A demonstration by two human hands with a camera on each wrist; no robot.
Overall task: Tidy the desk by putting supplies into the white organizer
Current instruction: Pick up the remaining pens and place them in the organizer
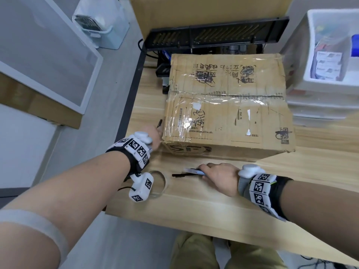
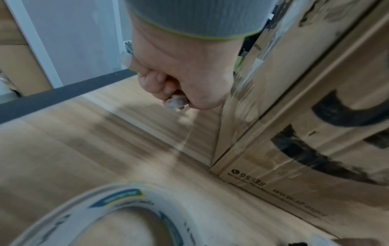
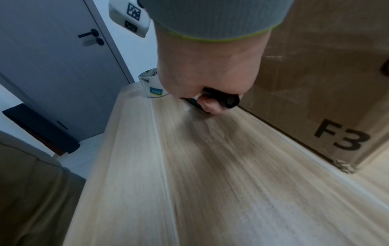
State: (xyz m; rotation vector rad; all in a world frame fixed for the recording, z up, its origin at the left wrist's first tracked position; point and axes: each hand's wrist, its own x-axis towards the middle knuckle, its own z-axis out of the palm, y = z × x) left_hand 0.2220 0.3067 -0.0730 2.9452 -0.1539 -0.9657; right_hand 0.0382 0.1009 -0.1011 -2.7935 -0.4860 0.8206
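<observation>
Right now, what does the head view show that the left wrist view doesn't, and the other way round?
Only the head view shows the right hand gripping pens on the desk, and the box top.

Only the left wrist view shows the left hand's fingers curled round something small, too blurred to name.

Both show the box, the tape roll and the desk.
</observation>
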